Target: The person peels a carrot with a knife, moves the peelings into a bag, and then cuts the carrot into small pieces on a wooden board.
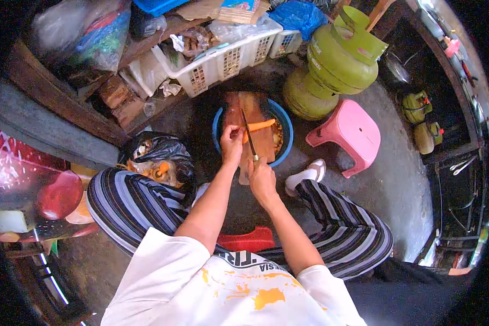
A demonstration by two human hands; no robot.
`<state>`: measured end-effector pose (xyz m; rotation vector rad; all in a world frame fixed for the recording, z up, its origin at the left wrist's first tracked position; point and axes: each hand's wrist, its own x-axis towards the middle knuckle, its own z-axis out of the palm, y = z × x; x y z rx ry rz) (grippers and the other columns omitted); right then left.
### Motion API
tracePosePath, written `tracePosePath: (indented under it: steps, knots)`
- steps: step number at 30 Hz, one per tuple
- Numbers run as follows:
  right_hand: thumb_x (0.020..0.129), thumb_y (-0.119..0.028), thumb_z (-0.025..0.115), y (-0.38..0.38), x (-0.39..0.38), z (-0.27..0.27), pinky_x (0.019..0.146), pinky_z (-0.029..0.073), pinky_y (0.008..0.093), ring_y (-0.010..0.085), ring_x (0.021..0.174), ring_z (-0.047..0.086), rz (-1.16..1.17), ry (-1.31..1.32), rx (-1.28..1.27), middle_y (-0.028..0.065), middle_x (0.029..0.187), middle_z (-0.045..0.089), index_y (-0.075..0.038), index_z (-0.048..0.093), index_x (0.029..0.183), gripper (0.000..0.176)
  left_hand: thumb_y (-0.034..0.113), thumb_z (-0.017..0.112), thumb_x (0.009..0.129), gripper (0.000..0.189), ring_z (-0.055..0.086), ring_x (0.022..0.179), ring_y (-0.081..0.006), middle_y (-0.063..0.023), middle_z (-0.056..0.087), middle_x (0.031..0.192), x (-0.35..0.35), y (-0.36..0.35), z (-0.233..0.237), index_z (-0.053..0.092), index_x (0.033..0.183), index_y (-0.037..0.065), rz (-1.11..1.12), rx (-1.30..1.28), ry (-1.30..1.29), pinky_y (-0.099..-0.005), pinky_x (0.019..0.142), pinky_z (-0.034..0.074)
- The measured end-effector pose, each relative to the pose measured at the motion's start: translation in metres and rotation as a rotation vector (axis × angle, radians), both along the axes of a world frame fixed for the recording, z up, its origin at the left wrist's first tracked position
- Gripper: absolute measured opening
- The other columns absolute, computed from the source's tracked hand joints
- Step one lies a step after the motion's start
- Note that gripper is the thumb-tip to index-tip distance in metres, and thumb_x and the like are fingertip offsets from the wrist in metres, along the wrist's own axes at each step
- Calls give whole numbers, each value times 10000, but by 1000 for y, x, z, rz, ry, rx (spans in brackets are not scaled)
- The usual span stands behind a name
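Observation:
A wooden cutting board (263,142) lies across a blue basin (289,134), with chopped orange pieces (279,136) showing in the basin at its right side. On the board, my left hand (232,142) is closed around the near end of a peeled carrot (262,125). My right hand (262,176) grips the pale handle of a kitchen knife (249,130). The blade points away from me and crosses the carrot just right of my left fingers. Whether the edge has entered the carrot cannot be made out.
Left of the basin sits a black plastic bag (165,149) with orange scraps. A pink stool (358,133) and green gas cylinders (342,60) stand to the right. Behind is a white plastic basket (223,62). A red stool (250,239) is beneath me.

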<state>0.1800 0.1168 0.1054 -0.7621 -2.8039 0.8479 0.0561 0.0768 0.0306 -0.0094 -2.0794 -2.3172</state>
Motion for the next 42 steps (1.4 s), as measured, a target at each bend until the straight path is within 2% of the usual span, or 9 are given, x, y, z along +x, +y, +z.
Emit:
tracePosePath:
  steps: [8,14,17,20,23,26,32,39,42]
  knots:
    - [869,-270,500,-5,-6,2,560,495,485,434,641,596,-18,-32,-1,285,672,585,50,434,850,327,47,622,787,93,509,748,-89,0,561,796,6,-1,11,550,847,52,-27,42,-5,-230,703,423]
    - [862,-250,503,-4,-14,-11,583,497,481,429,670,601,-22,-29,37,284,700,591,54,458,840,309,75,644,784,98,529,781,-104,-13,582,814,3,-3,3,564,834,49,-70,68,-42,-239,735,434]
    - [876,-285,455,-2,-18,-15,624,515,462,398,696,619,0,-104,44,266,729,608,55,458,897,340,136,619,820,101,552,715,-102,-16,597,775,2,-1,-5,572,827,48,-51,78,-11,-249,679,454]
    - [883,-287,440,-2,-23,-19,664,508,468,405,749,614,-26,-157,28,275,769,608,56,464,910,345,115,632,806,94,542,826,-113,-21,599,845,6,-5,10,573,838,50,-68,19,9,-258,779,435]
    - [886,-288,431,4,-29,-37,688,500,474,411,769,609,-32,-162,-41,279,793,607,49,467,906,340,111,630,806,92,547,844,-117,-32,609,872,7,-4,3,575,844,48,-89,182,-22,-260,789,433]
    - [867,-269,497,1,-29,-49,587,511,449,403,669,613,-51,-73,29,273,702,598,67,480,848,337,113,628,806,96,548,854,-118,-40,614,899,6,-6,3,580,856,46,-82,113,-8,-263,796,432]
    - [874,-289,491,4,-25,-81,592,504,467,421,666,602,-49,-51,6,286,711,589,69,495,835,359,79,601,826,69,558,812,-96,-39,608,878,11,-8,0,573,864,29,-81,106,1,-242,751,453]
    - [866,-296,504,15,-13,-48,572,478,492,456,653,575,-34,119,-57,310,663,560,68,516,776,375,65,623,801,68,535,788,-106,-25,587,828,6,-5,2,571,833,34,-37,117,-2,-242,719,442]
    - [867,-277,500,11,-10,-12,561,478,495,459,642,573,-22,41,-31,307,658,562,78,495,825,357,88,634,799,87,527,759,-105,-18,579,797,4,-5,2,565,825,42,-23,56,8,-241,698,433]
